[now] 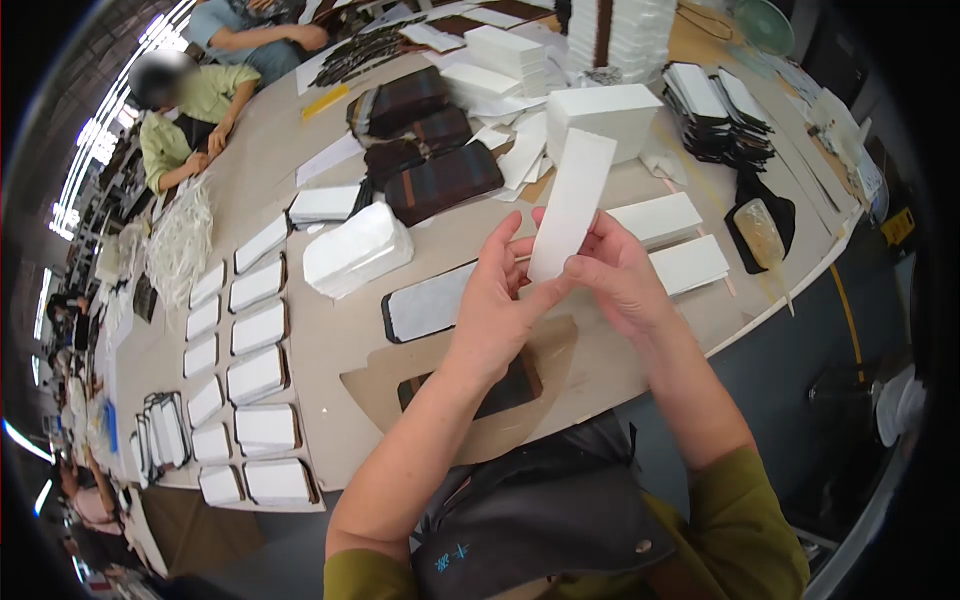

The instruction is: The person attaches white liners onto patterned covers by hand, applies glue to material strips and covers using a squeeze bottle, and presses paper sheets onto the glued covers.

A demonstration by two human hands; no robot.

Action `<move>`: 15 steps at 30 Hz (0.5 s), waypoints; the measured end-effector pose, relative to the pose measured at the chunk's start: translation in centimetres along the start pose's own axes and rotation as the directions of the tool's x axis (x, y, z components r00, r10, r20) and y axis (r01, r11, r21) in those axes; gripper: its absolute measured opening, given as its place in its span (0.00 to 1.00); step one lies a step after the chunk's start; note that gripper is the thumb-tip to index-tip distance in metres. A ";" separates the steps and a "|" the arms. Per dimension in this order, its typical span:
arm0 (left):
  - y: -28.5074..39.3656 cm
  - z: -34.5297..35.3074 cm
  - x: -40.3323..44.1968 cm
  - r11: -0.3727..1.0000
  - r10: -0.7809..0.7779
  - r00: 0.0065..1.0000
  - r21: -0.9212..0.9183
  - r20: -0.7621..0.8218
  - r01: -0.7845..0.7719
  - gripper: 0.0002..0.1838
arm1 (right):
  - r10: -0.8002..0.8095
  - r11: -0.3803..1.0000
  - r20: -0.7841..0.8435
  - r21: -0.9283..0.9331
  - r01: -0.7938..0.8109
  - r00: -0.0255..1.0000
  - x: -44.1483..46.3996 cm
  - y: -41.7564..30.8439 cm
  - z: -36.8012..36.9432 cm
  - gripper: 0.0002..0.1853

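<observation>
A white rectangular strip [578, 190], stiff like card or paper, is held up over the table, tilted slightly to the right. My left hand [507, 300] grips its lower left edge between thumb and fingers. From the right, my right hand [622, 275] pinches the same lower end, its thumb near the left one. Below my hands lies a pale grey panel with a dark rim [425, 305], partly hidden by my left hand. Nearer to me, a brown paper sheet [560, 365] has a dark flat piece [515, 388] on it, partly covered by my left forearm.
Left of my hands stands a stack of white pads [358, 250]; behind it are dark plaid bundles [440, 185]. White-topped, dark-edged pieces [258, 375] form rows at left. A white block [600, 105] and a tape-like tool [758, 235] are further off. Co-workers [195, 115] sit across the table.
</observation>
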State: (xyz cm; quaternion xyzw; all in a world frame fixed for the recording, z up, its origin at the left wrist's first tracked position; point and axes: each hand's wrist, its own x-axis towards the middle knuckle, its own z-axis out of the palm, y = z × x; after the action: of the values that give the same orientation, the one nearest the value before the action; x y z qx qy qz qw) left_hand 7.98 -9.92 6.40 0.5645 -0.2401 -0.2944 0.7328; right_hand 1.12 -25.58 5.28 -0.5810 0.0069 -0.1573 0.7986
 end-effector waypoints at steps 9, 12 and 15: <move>0.2 -10.0 -5.9 0.940 0.150 0.963 0.336 -0.226 -0.067 0.48 | 0.128 0.990 0.135 0.040 -0.135 0.983 4.5 1.4 5.9 0.22; -0.3 -16.3 -7.0 0.867 0.171 0.849 0.486 -0.500 0.112 0.28 | 0.238 0.962 0.207 -0.183 -0.202 0.949 6.3 1.4 5.2 0.24; -1.7 -17.2 -7.8 0.727 0.182 0.850 0.649 -0.495 0.222 0.23 | 0.411 0.832 0.215 -0.487 -0.268 0.886 7.0 2.6 6.4 0.22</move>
State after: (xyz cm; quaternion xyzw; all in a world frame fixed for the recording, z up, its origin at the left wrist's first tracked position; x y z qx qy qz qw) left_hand 13.90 7.01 0.32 0.8552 -0.1146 -0.0264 0.5048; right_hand 9.59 -20.79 6.17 -0.7538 0.0212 0.0880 0.6508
